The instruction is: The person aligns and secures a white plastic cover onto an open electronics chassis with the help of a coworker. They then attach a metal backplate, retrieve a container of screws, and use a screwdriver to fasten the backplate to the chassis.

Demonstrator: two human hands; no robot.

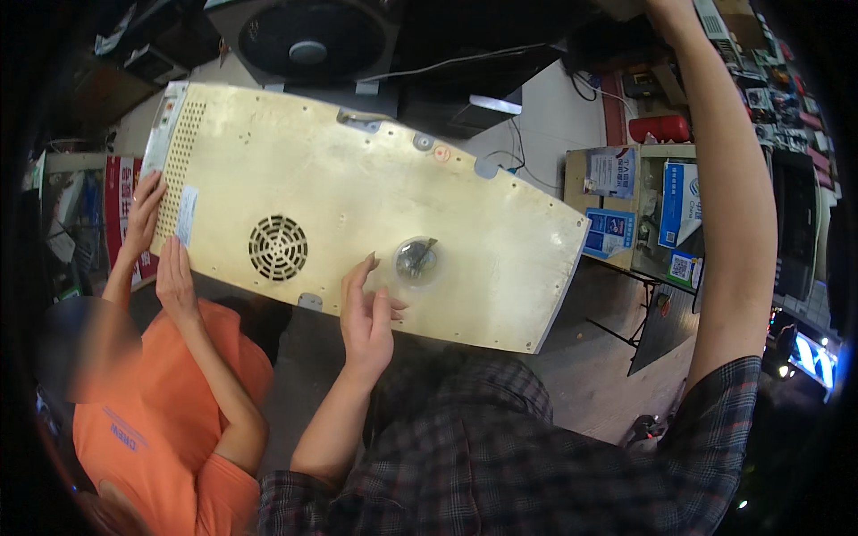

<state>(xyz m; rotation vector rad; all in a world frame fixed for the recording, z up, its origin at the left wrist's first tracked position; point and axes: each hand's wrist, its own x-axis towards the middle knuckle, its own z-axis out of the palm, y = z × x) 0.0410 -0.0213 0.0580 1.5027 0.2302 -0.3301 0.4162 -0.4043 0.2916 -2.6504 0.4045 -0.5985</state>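
The left hand [366, 313], fingers spread, braces the brass-coloured metal panel [357, 214] beside its round clear cup [416, 261]. The right hand is out of view; another person's hands [161, 246] steady the panel's far end.

The metal panel [357, 192] looks dull brass-yellow, smooth, with perforated vent holes.

Left hand [366, 308] open, fingers spread; right arm raised overhead.
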